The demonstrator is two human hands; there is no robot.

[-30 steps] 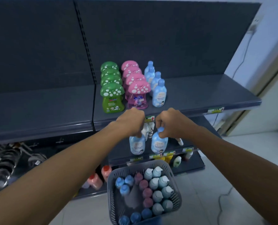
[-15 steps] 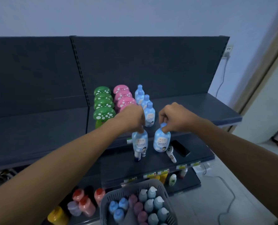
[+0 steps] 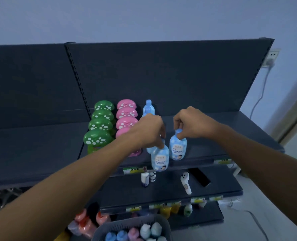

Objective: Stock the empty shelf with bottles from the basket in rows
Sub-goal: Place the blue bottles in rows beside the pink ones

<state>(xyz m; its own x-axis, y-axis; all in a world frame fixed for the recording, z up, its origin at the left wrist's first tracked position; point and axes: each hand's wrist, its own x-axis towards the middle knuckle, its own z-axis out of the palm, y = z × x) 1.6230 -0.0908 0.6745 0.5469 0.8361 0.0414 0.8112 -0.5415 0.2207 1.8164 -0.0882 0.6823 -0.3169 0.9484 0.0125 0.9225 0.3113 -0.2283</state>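
My left hand (image 3: 150,132) grips the neck of a light blue bottle (image 3: 160,158) at the front edge of the dark top shelf (image 3: 239,133). My right hand (image 3: 192,123) grips the cap of a second light blue bottle (image 3: 178,148), just to its right over the shelf. Behind my left hand stands a row of blue bottles (image 3: 148,106), mostly hidden. Left of them run a row of pink mushroom-cap bottles (image 3: 127,113) and a row of green ones (image 3: 100,125). The grey basket (image 3: 102,231) at the bottom holds several capped bottles.
The shelf below (image 3: 213,186) carries a white bottle (image 3: 145,178), a white lying object (image 3: 186,182) and a black phone (image 3: 199,177). Lower shelves hold orange and yellow bottles. A wall socket with a cable (image 3: 271,57) is at the right.
Both hands have lifted the two blue bottles from above the basket up to the top shelf's front edge. The view has tilted upward, so the basket has dropped to the frame's bottom.
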